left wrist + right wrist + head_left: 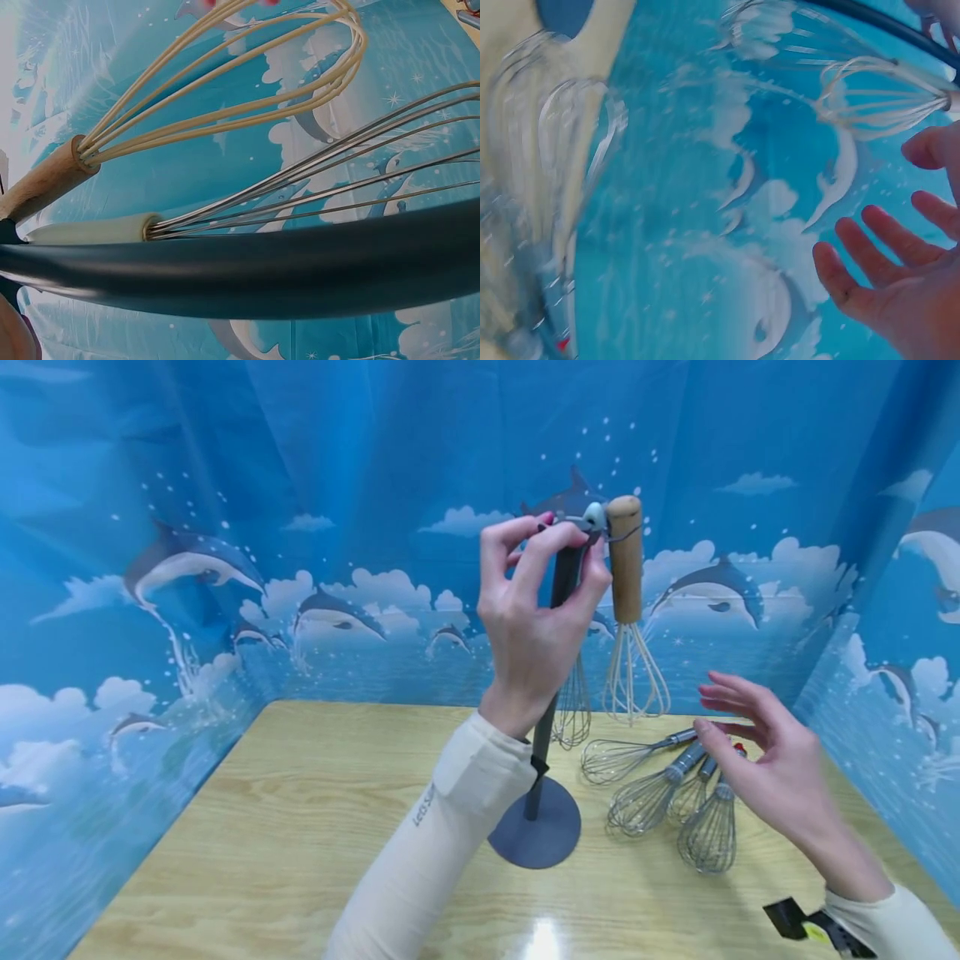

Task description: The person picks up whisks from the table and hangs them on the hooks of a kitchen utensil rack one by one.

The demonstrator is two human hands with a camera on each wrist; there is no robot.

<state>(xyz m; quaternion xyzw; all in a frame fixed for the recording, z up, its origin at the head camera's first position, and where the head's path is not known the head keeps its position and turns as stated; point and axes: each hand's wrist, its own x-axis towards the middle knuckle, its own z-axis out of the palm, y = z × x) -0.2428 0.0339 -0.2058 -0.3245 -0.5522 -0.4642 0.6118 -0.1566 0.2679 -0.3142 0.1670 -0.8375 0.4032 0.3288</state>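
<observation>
Head view, left hand (536, 614) gripping one stand (543, 841), right hand (780, 768) wide, two hanging whisks (626, 564), four lying whisks (678, 772)

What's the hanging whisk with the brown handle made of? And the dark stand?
The whisk handle looks like smooth wood: brown and faintly mottled. Its loops are cream without a metallic shine, maybe silicone or plastic. The stand seems smooth painted metal, dark with a soft gleam, though plastic is possible.

The head camera looks forward and down over the wood-grain table (262, 827) to the dolphin-print backdrop (420, 443). Both wrist cameras see that backdrop turned sideways, the left close to the dark stand pole (300, 277), the right farther off; all three share the wooden-handled whisk (627, 593).
</observation>
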